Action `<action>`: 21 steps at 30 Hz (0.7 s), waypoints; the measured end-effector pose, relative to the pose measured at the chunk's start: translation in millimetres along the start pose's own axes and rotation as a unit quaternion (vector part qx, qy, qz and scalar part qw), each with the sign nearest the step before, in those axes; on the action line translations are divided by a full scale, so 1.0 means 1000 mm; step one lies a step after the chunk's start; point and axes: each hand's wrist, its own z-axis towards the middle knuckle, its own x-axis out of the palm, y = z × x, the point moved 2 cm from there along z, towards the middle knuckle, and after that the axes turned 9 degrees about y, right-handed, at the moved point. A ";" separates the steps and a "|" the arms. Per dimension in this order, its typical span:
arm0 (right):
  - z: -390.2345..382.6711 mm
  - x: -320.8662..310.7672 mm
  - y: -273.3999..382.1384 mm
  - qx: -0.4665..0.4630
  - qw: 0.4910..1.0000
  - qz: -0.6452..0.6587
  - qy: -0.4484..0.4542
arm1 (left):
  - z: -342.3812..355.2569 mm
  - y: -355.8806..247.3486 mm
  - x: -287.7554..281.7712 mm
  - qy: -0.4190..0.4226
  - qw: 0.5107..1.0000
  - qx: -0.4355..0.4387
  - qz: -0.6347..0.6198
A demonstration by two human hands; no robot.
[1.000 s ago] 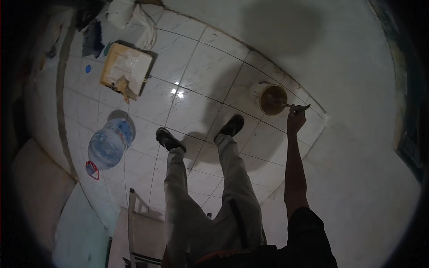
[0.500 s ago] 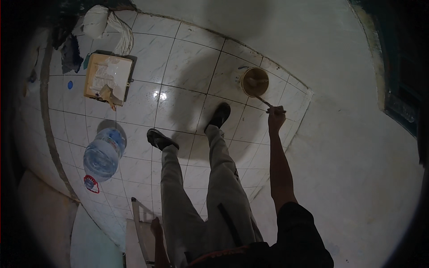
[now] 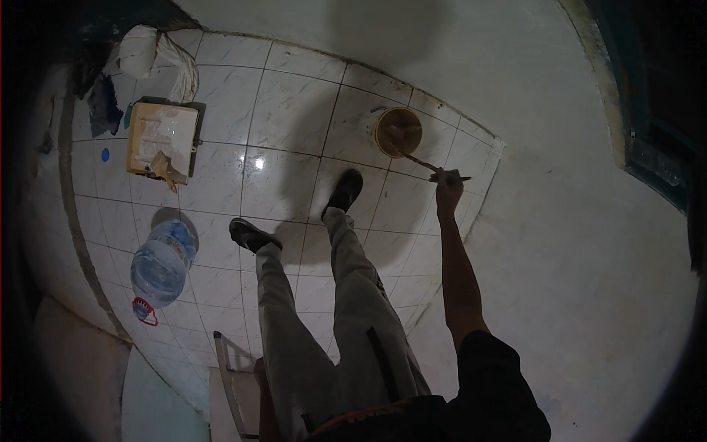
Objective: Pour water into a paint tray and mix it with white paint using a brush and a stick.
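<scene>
My right hand (image 3: 448, 186) is closed around a thin stick (image 3: 420, 161), whose end sticks out past the fingers. The stick's other end reaches down into a bucket (image 3: 378, 138) with brownish contents, standing on the tiled floor near the wall. What the stick's submerged end looks like cannot be made out. My left hand (image 3: 260, 370) hangs low beside my left leg, mostly dark and partly hidden, next to a metal frame (image 3: 230, 387); its fingers do not show clearly.
A large clear water jug (image 3: 160, 267) with a red handle lies on the floor at left. Behind it sits a shallow box (image 3: 140, 140) with a pale smeared top and a brush-like tool (image 3: 161, 166). White cloth (image 3: 180, 70) and dark cloth (image 3: 104, 105) lie farther back. A wall (image 3: 574, 243) rises at right.
The view has shifted, so the floor things appear farther left. My right hand, still gripping the stick, has changed its angle slightly. My left hand is more hidden by my leg.
</scene>
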 end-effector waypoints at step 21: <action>-0.044 -0.041 0.027 0.167 0.920 0.334 -0.116 | -0.015 -0.024 0.005 -0.106 0.928 -0.245 -0.258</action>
